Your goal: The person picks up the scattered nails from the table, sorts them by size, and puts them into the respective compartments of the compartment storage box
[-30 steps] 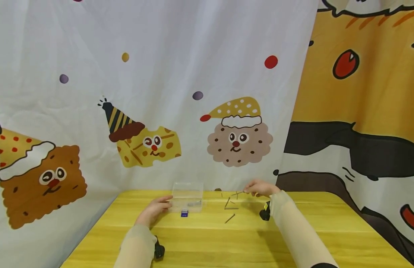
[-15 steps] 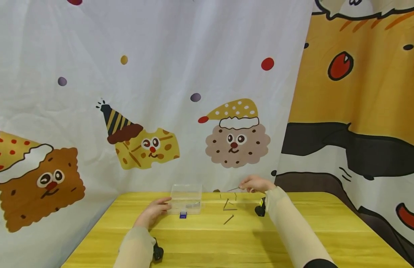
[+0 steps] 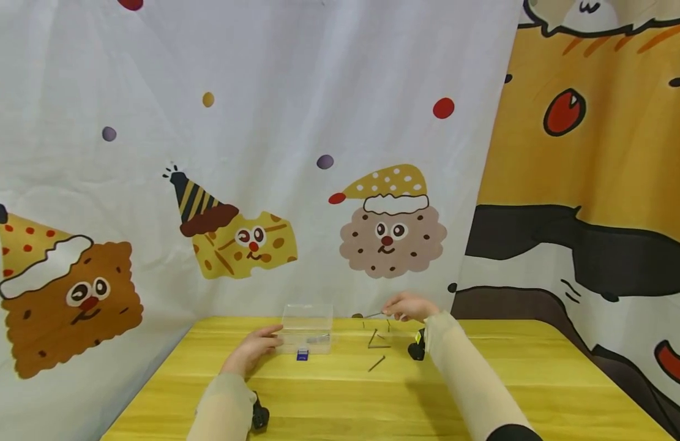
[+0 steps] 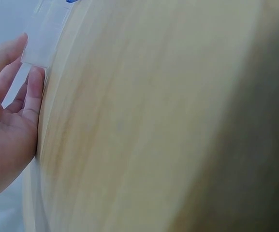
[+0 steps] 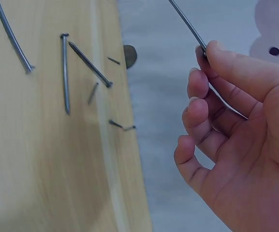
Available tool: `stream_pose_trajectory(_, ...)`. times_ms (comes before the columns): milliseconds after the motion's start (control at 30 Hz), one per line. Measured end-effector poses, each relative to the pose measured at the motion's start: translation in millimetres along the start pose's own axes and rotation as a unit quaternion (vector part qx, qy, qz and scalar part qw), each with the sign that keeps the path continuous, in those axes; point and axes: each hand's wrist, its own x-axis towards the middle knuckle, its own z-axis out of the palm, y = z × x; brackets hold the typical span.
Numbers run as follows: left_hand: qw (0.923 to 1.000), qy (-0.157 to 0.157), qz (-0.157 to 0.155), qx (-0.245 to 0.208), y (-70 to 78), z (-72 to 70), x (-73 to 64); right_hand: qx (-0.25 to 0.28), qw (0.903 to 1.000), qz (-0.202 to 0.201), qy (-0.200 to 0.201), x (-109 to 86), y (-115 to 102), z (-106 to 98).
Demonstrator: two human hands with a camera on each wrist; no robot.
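My right hand (image 3: 410,307) pinches a nail (image 5: 189,24) by its head end between thumb and forefinger, the shaft pointing left. My left hand (image 3: 256,350) is at the left end of a clear plastic box (image 3: 287,346), thumb and fingers holding its corner. The box's lid (image 3: 308,313) stands raised at the back. Inside lie some grey nails (image 3: 319,338). A blue latch (image 3: 302,354) shows at the box's front. Right of the box, long nails (image 5: 65,77) and several small ones (image 5: 94,93) lie scattered on the table beneath my right hand.
The yellow wood-grain table (image 3: 328,404) ends at the back against a printed curtain (image 3: 251,141) with cartoon figures. Black wrist cameras (image 3: 259,411) are worn at both cuffs.
My right hand has moved left toward the box with the nail pinched in its fingers. My left hand stays at the box's left end.
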Motion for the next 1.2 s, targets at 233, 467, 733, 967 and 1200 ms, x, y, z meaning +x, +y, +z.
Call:
stream_pose_trajectory(233, 1.0000, 0.009, 0.001, -0.001, 0.8, 0.3, 1.6, 0.010, 0.9998, -0.013, -0.007, 12.5, 0.9, 13.4)
stream_pose_trajectory(467, 1.0000, 0.005, 0.001, -0.002, 1.0, -0.3, 2.7, 0.007, 0.9996, -0.026, -0.009, 21.4, -3.6, 22.5)
stream_pose_trajectory(733, 1.0000, 0.006, 0.002, 0.002, 1.4, 0.7, 0.9, -0.002, 0.9996, -0.028, -0.006, 24.0, -13.3, 36.4)
stream_pose_trajectory(967, 1.0000, 0.005, 0.001, -0.001, 2.4, 0.2, -1.5, -0.019, 0.9993, -0.033, 0.004, 29.0, -19.3, 47.5)
stream_pose_trajectory(1200, 0.9999, 0.009, -0.001, -0.009, 2.2, 0.7, 0.3, -0.039, 0.9983, -0.042, 0.008, 39.7, -20.8, 59.4)
